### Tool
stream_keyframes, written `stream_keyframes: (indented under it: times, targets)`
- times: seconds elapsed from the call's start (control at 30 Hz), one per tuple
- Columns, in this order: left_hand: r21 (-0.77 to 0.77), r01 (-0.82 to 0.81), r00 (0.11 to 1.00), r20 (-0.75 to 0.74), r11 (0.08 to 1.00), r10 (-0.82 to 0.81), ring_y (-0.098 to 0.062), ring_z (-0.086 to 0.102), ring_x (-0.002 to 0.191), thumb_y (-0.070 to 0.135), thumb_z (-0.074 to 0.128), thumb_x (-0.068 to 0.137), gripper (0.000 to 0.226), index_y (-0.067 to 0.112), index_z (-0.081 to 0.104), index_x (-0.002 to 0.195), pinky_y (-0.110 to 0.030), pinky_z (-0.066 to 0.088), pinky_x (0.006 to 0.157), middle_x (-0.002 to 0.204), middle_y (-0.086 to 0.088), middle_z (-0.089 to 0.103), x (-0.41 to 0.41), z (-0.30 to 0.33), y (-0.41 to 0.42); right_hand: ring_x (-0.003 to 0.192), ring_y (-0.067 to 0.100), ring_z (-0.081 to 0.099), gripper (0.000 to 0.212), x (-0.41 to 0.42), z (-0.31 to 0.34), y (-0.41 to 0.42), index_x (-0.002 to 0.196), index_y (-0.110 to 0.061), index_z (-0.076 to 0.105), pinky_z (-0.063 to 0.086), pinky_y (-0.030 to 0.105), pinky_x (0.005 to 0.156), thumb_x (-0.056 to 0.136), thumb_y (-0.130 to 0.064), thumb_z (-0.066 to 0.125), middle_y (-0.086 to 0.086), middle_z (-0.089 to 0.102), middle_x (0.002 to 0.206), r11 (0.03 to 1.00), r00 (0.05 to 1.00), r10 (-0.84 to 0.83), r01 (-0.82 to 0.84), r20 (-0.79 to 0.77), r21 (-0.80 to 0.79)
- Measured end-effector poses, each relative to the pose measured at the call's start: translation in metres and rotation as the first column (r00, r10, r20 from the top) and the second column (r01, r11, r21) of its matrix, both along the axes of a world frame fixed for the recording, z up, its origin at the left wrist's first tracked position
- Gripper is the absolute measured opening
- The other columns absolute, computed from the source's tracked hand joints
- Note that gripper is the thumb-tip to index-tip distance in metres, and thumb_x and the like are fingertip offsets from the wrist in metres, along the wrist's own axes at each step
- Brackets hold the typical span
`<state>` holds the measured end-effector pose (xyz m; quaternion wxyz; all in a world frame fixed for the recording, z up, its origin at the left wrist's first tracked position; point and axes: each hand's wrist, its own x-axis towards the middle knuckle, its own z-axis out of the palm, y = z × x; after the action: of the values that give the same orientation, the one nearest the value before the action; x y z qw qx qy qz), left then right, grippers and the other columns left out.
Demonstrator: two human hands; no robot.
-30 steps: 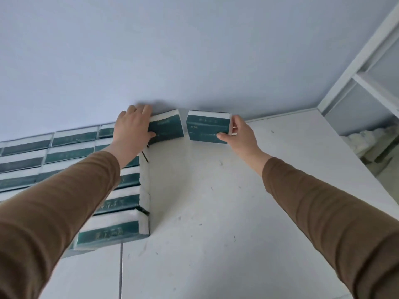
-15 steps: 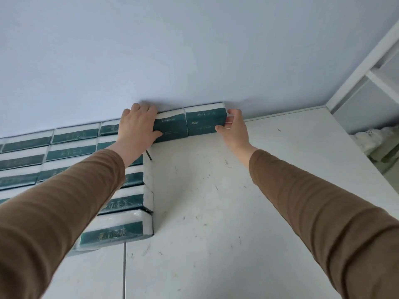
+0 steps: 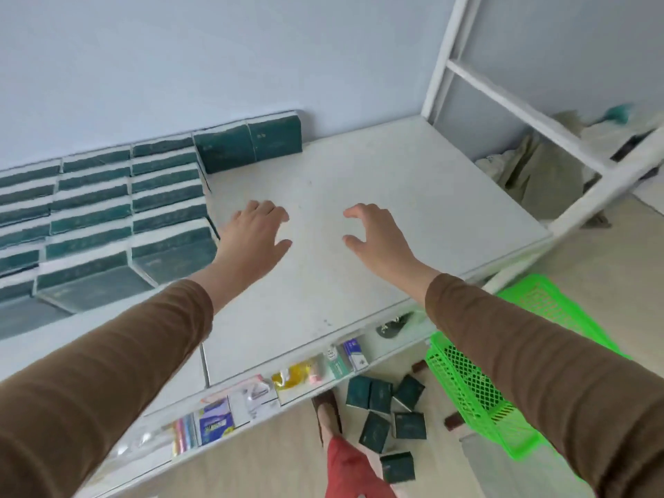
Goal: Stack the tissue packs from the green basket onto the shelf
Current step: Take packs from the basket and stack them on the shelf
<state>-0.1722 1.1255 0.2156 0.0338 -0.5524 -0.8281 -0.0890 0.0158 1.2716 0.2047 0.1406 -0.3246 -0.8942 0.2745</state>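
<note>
Dark green tissue packs with white edges fill the left part of the white shelf top (image 3: pixel 377 195) in stacked rows (image 3: pixel 107 210). Two packs (image 3: pixel 251 143) stand side by side against the back wall, to the right of those rows. My left hand (image 3: pixel 253 233) and my right hand (image 3: pixel 377 233) hover above the bare shelf surface, fingers spread, holding nothing. The green basket (image 3: pixel 478 386) lies tipped on the floor at the lower right. Several loose packs (image 3: pixel 388 415) are scattered on the floor beside it.
A white frame (image 3: pixel 503 91) with cloth items stands to the right of the shelf. Below the shelf top, a lower tier holds small packaged goods (image 3: pixel 215 424). My foot in a brown shoe (image 3: pixel 327 411) and a red trouser leg are on the floor near the loose packs.
Both hands have let go of the two packs at the back wall and pulled back toward me. My view has tilted down, so the floor, the basket and the loose packs now show.
</note>
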Motion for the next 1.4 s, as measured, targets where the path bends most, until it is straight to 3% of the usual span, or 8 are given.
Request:
stream_keyframes:
  times: [0.33, 0.7, 0.87, 1.07, 1.23, 1.4]
  targets:
    - [0.005, 0.267, 0.960, 0.084, 0.964, -0.267, -0.022, 0.049, 0.112, 0.034, 0.064, 0.089, 0.040, 0.020, 0.058, 0.126, -0.036, 0.044, 0.094, 0.121, 0.001, 0.056, 0.184, -0.008, -0.026, 0.121, 0.023, 0.048, 0.036, 0.211, -0.007, -0.067, 0.127, -0.015, 0.058, 0.037, 0.038, 0.104, 0.091, -0.019, 0.063, 0.005, 0.057, 0.127, 0.982, 0.980, -0.189, 0.188, 0.067, 0.020]
    - [-0.119, 0.458, 0.868, 0.275, 0.881, -0.414, -0.023, 0.047, 0.113, 0.035, 0.064, 0.088, 0.038, 0.022, 0.058, 0.123, -0.038, 0.044, 0.093, 0.121, 0.000, 0.055, 0.329, -0.082, 0.085, 0.125, 0.022, 0.044, 0.037, 0.376, -0.089, 0.007, 0.131, -0.020, 0.054, 0.041, 0.038, 0.103, 0.095, -0.027, 0.060, 0.001, 0.053, 0.129, 0.858, 0.864, -0.439, 0.485, 0.248, -0.170]
    - [-0.229, 0.503, 0.841, 0.352, 0.834, -0.410, -0.023, 0.046, 0.120, 0.032, 0.065, 0.089, 0.043, 0.019, 0.056, 0.129, -0.039, 0.041, 0.100, 0.128, -0.002, 0.052, 0.385, -0.150, 0.174, 0.125, 0.025, 0.047, 0.041, 0.429, -0.163, 0.090, 0.134, -0.017, 0.053, 0.041, 0.038, 0.103, 0.095, -0.027, 0.061, 0.005, 0.054, 0.132, 0.778, 0.815, -0.465, 0.563, 0.346, -0.280]
    - [-0.401, 0.521, 0.838, 0.409, 0.753, -0.362, -0.027, 0.045, 0.126, 0.028, 0.063, 0.088, 0.053, 0.016, 0.047, 0.137, -0.042, 0.038, 0.106, 0.137, -0.004, 0.047, 0.434, -0.265, 0.285, 0.128, 0.030, 0.046, 0.051, 0.471, -0.275, 0.183, 0.143, -0.010, 0.043, 0.040, 0.038, 0.107, 0.097, -0.025, 0.060, 0.011, 0.050, 0.138, 0.750, 0.778, -0.358, 0.569, 0.516, -0.338]
    - [-0.564, 0.515, 0.857, 0.343, 0.645, -0.385, -0.027, 0.044, 0.128, 0.014, 0.058, 0.087, 0.058, 0.016, 0.040, 0.142, -0.042, 0.043, 0.100, 0.144, -0.004, 0.043, 0.451, -0.367, 0.356, 0.125, 0.031, 0.047, 0.048, 0.482, -0.363, 0.229, 0.140, -0.005, 0.041, 0.042, 0.038, 0.102, 0.097, -0.019, 0.058, 0.015, 0.049, 0.136, 0.743, 0.697, -0.274, 0.591, 0.662, -0.314]
    - [-0.614, 0.539, 0.819, 0.222, 0.577, -0.528, -0.027, 0.050, 0.114, -0.003, 0.056, 0.081, 0.052, 0.013, 0.047, 0.130, -0.040, 0.049, 0.086, 0.128, -0.006, 0.052, 0.464, -0.442, 0.409, 0.122, 0.030, 0.050, 0.039, 0.475, -0.434, 0.247, 0.132, -0.004, 0.044, 0.044, 0.035, 0.098, 0.096, -0.015, 0.054, 0.015, 0.050, 0.133, 0.760, 0.620, -0.239, 0.599, 0.748, -0.253]
